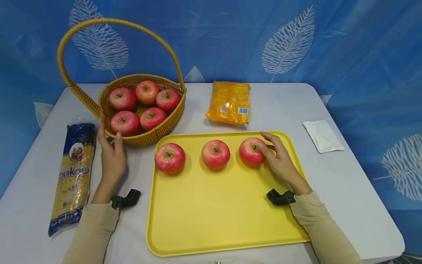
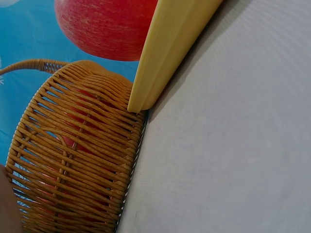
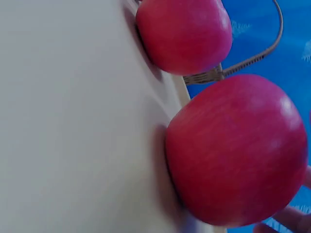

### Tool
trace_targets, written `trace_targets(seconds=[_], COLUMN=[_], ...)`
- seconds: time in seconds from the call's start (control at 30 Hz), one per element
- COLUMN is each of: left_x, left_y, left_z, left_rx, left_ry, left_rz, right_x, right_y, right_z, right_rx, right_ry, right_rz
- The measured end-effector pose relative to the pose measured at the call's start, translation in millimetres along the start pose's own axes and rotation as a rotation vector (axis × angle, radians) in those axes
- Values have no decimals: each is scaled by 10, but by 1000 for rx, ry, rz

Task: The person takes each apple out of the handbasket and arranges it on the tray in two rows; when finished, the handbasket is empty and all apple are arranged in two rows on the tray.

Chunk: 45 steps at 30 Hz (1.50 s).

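Observation:
My right hand (image 1: pixel 279 161) is at the right-hand red apple (image 1: pixel 250 154) on the yellow tray (image 1: pixel 227 212), its fingers curved about the apple's right and far sides and its thumb over the top. In the right wrist view this apple (image 3: pixel 238 150) rests low against the tray, fingertips (image 3: pixel 294 221) beside it. Two more apples, a middle one (image 1: pixel 215 155) and a left one (image 1: pixel 170 158), sit in a row with it. My left hand (image 1: pixel 113 159) touches the near left rim of the wicker basket (image 1: pixel 155 138), fingers extended. Several apples (image 1: pixel 125 123) lie in the basket.
A long pasta packet (image 1: pixel 74 172) lies left of my left hand. Behind the tray is an orange packet (image 1: pixel 229 102); a white sachet (image 1: pixel 324 136) lies to the right. The basket's tall handle (image 1: pixel 115 21) arches up before the blue backdrop.

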State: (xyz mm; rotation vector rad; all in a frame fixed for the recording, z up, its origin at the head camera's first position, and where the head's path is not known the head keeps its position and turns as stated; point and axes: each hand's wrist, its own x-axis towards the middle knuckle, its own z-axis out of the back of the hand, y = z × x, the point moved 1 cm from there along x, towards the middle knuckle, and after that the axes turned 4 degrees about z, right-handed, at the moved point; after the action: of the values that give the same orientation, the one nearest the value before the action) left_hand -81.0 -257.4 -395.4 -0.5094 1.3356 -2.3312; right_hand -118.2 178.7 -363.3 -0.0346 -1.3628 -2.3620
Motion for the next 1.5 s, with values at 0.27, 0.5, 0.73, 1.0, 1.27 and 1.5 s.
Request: trace_targets(seconds=[0.27, 0.5, 0.73, 1.0, 1.27, 1.5], left_x=[-20, -21, -20, -14, -26, -2], left_y=[25, 24, 25, 17, 10, 4], left_z=[-17, -13, 11, 11, 4, 7], left_rx=[-6, -15, -9, -16, -10, 8], left_ry=[-7, -8, -6, -11, -15, -7], left_rz=[-9, -7, -11, -6, -13, -8], right_x=[-18, 18, 76, 192, 306, 488], right_y=[113, 111, 133, 231, 396, 611], right_z=[-52, -97, -125, -169, -359, -583], right_rx=[-89, -116, -105, -94, -61, -59], right_ry=[-126, -166, -163, -135, -45, 48], right_rz=[79, 142, 165, 195, 171, 208])
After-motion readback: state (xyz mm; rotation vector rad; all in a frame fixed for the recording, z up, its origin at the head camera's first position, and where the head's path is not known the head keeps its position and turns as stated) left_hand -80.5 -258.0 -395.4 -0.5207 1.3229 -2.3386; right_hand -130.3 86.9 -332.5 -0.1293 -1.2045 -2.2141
